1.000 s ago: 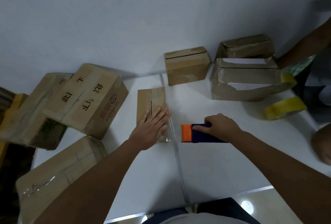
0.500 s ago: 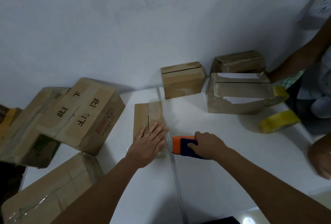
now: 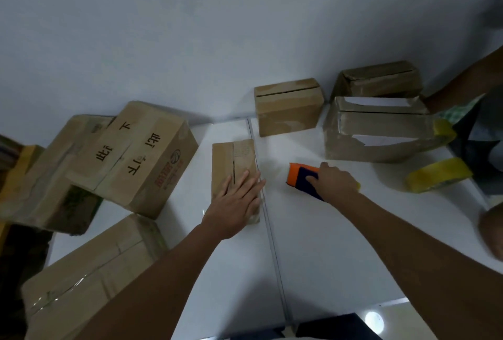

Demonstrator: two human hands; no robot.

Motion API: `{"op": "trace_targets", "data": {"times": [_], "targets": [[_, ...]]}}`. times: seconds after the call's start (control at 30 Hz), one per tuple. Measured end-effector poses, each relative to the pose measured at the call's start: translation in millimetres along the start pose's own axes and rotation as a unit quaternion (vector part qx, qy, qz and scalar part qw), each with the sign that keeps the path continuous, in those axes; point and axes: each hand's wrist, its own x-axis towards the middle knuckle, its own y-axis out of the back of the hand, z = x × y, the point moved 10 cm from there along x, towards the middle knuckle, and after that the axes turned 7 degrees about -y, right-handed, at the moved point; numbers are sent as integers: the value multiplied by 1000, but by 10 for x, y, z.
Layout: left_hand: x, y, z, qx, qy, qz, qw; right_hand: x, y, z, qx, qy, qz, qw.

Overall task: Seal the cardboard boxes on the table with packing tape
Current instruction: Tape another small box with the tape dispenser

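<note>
A small flat cardboard box (image 3: 232, 158) lies on the white table (image 3: 321, 252), its top flaps meeting at a dark seam. My left hand (image 3: 235, 205) rests flat on its near end with the fingers spread. To the right, my right hand (image 3: 336, 184) grips a blue tape dispenser with an orange end (image 3: 300, 179), held just above the table and apart from the box. A yellow tape roll (image 3: 438, 175) lies at the far right.
Several other cardboard boxes stand around: a printed one (image 3: 136, 154) at the left, one at the near left (image 3: 89, 274), a small one (image 3: 290, 107) and a torn long one (image 3: 378, 132) by the wall. Another person's arm (image 3: 468, 78) and hand (image 3: 492, 230) are at the right edge.
My right hand has carried the dispenser to the right, away from the small box, after drawing close to it. My left hand has stayed flat on the box.
</note>
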Motion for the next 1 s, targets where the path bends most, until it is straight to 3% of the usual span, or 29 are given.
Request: {"op": "trace_targets", "data": {"times": [0.07, 0.2, 0.27, 0.33, 0.4, 0.47, 0.5, 0.73, 1.0], "targets": [[-3, -4, -11, -13, 14, 4, 1000, -70, -133, -139, 19, 11, 16, 1000], [-96, 2, -92, -96, 101, 7, 990, -226, -724, -328, 159, 53, -80, 983], [-131, 12, -87, -167, 124, -3, 978, -264, -699, -379, 166, 79, 6, 983], [-154, 40, -82, -221, 123, 1, 967, -377, -543, -534, 258, 122, 80, 955], [-167, 64, -82, -252, 114, 2, 961, -523, -534, -864, 414, 208, -22, 886], [-171, 70, -79, -270, 110, -3, 956, -617, -601, -1052, 502, 214, -157, 823], [-172, 76, -84, -274, 109, -4, 955, -631, -626, -1085, 512, 201, -191, 813], [-177, 62, -88, -262, 99, -8, 960, -636, -494, -1005, 428, 234, -157, 859], [-172, 33, -99, -259, 88, -7, 962, -638, -417, -963, 279, 248, -210, 903]]}}
